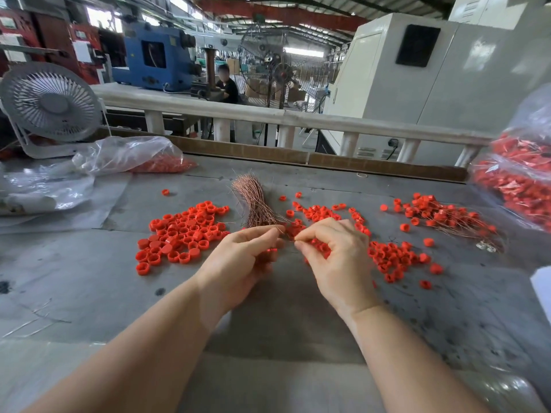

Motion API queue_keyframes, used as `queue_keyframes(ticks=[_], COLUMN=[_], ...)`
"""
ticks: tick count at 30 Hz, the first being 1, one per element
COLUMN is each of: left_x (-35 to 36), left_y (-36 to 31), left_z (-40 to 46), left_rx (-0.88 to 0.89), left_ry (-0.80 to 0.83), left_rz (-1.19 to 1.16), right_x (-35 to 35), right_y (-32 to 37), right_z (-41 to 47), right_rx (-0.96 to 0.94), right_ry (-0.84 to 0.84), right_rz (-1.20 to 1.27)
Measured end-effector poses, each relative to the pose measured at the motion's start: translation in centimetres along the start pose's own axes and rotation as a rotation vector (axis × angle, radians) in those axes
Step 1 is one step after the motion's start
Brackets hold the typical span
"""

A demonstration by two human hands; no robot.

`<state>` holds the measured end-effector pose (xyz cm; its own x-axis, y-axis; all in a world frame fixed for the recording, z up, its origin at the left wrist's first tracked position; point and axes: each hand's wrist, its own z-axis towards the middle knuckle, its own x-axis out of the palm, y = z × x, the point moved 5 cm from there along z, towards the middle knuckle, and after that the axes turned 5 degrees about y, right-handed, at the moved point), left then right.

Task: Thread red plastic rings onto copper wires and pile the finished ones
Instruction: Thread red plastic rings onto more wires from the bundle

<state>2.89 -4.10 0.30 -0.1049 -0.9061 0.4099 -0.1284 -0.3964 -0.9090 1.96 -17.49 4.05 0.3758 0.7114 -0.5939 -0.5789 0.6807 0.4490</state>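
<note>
Head view looks down on a grey surface (89,278). Left hand (244,260) and right hand (331,257) meet at centre, each grip pinched shut on a thin copper wire (288,239) between the fingertips. Copper wire bundle (256,204) lies at 12 o'clock, loose red rings (182,234) at 9 o'clock, finished pile (441,216) at 2 o'clock.

A small white desk fan (50,104) stands at ten o'clock, beside crumpled clear plastic sheeting (44,186). At twelve o'clock, a large pedestal fan (272,68) rises behind a white railing (268,116). A blue machine (152,56) sits at eleven, a seated person (226,84) near it, and a pale grey cabinet (417,84) at one.
</note>
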Motion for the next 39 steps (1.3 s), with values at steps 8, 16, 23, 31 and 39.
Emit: queue_keyframes(ticks=[8, 16, 23, 31, 39], left_x=[-0.6, -1.4, -0.9, -0.6, -0.8], left_y=[-0.1, -0.3, -0.4, -0.8, -1.0], left_z=[-0.1, -0.4, -0.5, -0.7, -0.8], left_rx=[0.105, 0.189, 0.194, 0.231, 0.237], left_ry=[-0.068, -0.18, -0.125, -0.087, -0.093], left_rz=[0.077, 0.137, 0.139, 0.082, 0.037], right_x=[1.6, 1.6, 1.8, 0.9, -0.7], right_y=[-1.1, -2.5, -1.3, -2.0, -2.6], right_z=[-0.4, -0.7, -0.4, -0.2, -0.1], right_rx=[0.071, 0.213, 0.086, 0.134, 0.242], right_ry=[0.167, 0.234, 0.247, 0.135, -0.045], right_rz=[-0.185, -0.336, -0.111, -0.042, 0.032])
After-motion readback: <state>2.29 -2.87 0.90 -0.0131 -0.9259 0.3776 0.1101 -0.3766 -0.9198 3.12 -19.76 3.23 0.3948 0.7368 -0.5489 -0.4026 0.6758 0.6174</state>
